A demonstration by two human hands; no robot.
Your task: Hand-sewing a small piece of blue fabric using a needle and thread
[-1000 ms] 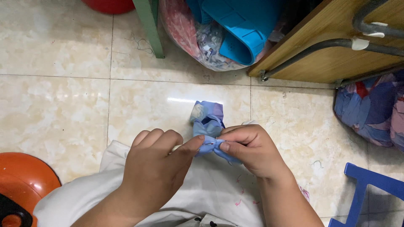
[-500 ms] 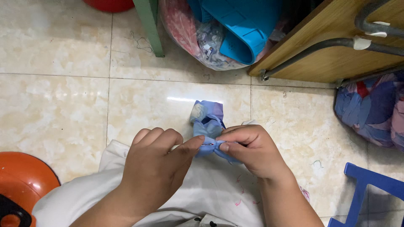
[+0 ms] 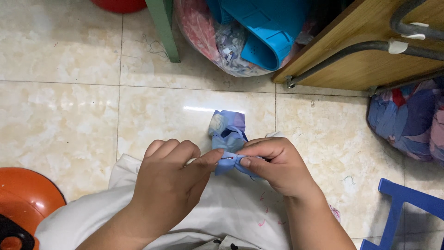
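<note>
A small piece of light blue and lilac cloth (image 3: 227, 128) is held between both hands over the tiled floor. My left hand (image 3: 171, 185) pinches a thin needle (image 3: 226, 158) with thumb and forefinger at the cloth's lower fold. My right hand (image 3: 275, 164) grips the same fold from the right, fingers curled around the bunched fabric. The cloth's upper end sticks up beyond the fingers. White fabric (image 3: 231, 217) lies across my lap beneath both hands.
An orange round object (image 3: 23, 199) sits at lower left. A green post (image 3: 163, 28) and a bag of cloth scraps with a blue plastic piece (image 3: 259, 32) stand at the top. A wooden board with metal tubing (image 3: 370, 55), a patterned bundle (image 3: 411, 120) and a blue plastic stool (image 3: 402, 208) are on the right.
Almost nothing differs; both hands stay pinched on the cloth fold, with the needle tip now showing between the fingertips.
</note>
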